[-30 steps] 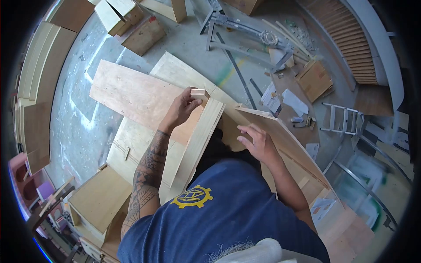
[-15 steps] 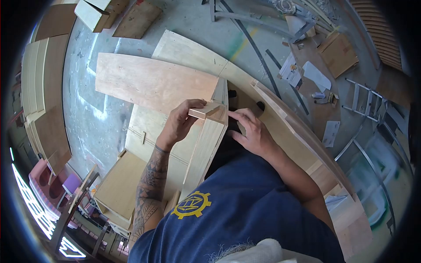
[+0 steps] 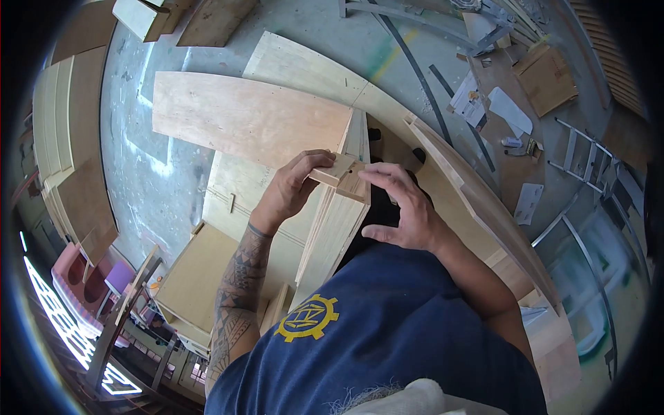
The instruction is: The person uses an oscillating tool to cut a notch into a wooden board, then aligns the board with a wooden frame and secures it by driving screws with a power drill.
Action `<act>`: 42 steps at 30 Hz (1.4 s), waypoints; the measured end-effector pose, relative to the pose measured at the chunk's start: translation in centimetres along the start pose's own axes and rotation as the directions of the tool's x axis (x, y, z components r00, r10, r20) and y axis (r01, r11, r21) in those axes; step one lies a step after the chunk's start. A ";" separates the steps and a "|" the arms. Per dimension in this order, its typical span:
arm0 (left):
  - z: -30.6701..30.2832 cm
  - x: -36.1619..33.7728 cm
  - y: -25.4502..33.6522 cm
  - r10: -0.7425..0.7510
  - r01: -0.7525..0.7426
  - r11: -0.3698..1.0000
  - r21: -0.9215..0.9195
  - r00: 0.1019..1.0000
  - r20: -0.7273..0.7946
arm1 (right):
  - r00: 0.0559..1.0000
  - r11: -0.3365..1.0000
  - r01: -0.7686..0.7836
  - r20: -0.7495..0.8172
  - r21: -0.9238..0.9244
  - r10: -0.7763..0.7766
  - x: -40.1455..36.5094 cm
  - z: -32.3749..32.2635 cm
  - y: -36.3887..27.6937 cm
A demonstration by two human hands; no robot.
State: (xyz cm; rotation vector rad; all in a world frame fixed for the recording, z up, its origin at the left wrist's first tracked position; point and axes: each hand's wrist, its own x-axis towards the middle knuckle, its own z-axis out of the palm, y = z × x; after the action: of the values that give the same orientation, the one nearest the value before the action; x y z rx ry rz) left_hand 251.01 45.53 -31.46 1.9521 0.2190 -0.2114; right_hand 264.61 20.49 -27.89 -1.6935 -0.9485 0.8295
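Observation:
My left hand (image 3: 289,188) is closed round the left end of a small wooden block (image 3: 328,176), fingers over its top and thumb below. The block lies across the top corner of a tall, narrow plywood frame (image 3: 333,225) in front of my chest. My right hand (image 3: 409,213) is open at the other side of that corner, its fingertips close over the wood and its thumb spread well apart below. A small dark hole or spot shows in the wood beside the right fingertips. Behind the corner a long plywood panel (image 3: 249,111) stretches off to the left.
More plywood sheets (image 3: 304,66) lie beyond the panel. A long curved wooden piece (image 3: 477,207) runs along my right side. Farther right are a cardboard box (image 3: 546,79), papers and a metal ladder (image 3: 584,155). A wooden cabinet (image 3: 194,273) stands at lower left.
My right hand has opened wider, its thumb moving away from its fingers. The left hand keeps its hold on the block. The whole view has shifted slightly.

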 end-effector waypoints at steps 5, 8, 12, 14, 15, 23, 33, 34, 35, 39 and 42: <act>0.2 -0.1 0.0 -0.012 0.011 1.000 0.020 1.000 0.006 | 0.994 0.994 -0.101 -0.026 0.034 0.102 -0.9 2.8 0.1; 0.3 -0.1 -0.2 0.010 -0.010 1.000 0.020 1.000 -0.001 | 0.982 0.981 -0.188 -0.016 0.048 0.189 -0.8 3.4 0.2; 0.1 0.0 0.2 0.020 -0.021 0.999 0.040 1.000 0.012 | 0.954 0.928 -0.282 -0.030 0.242 0.298 -0.9 3.6 -0.1; 0.0 0.1 0.3 0.022 -0.023 0.999 0.046 1.000 0.014 | 0.960 0.943 -0.261 -0.051 0.209 0.277 -1.1 3.7 0.2; 0.0 0.1 0.3 0.023 -0.024 0.998 0.051 1.000 0.017 | 0.964 0.955 -0.241 -0.071 0.173 0.256 -1.1 3.8 0.3; 0.0 0.7 1.4 0.085 -0.097 0.985 0.143 0.992 0.088 | 0.969 0.964 -0.214 -0.087 0.159 0.230 -1.5 3.9 0.1; 1.8 0.1 1.8 0.123 -0.141 0.971 0.194 0.987 0.102 | 0.959 0.961 -0.268 -0.079 0.065 0.273 -1.9 3.8 0.7; 1.7 0.3 1.9 0.106 -0.122 0.974 0.188 0.990 0.093 | 0.958 0.960 -0.270 -0.083 0.066 0.275 -1.9 3.8 0.7; 1.8 0.5 1.9 0.106 -0.123 0.974 0.188 0.990 0.095 | 0.957 0.960 -0.271 -0.089 0.071 0.276 -2.0 3.9 0.7; 1.4 1.2 1.7 0.094 -0.113 0.984 0.136 0.986 0.138 | 0.967 0.973 -0.223 -0.112 0.062 0.229 -2.2 3.6 0.7; 1.5 1.5 2.0 0.087 -0.111 0.982 0.152 0.984 0.157 | 0.968 0.972 -0.222 -0.102 0.079 0.229 -2.5 3.6 1.0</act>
State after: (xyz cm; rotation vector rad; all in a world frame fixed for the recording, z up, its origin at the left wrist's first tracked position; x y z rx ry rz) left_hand 252.94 43.45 -30.61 2.0900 0.0055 -0.3168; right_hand 260.55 19.56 -29.58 -1.7915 -0.6536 0.8951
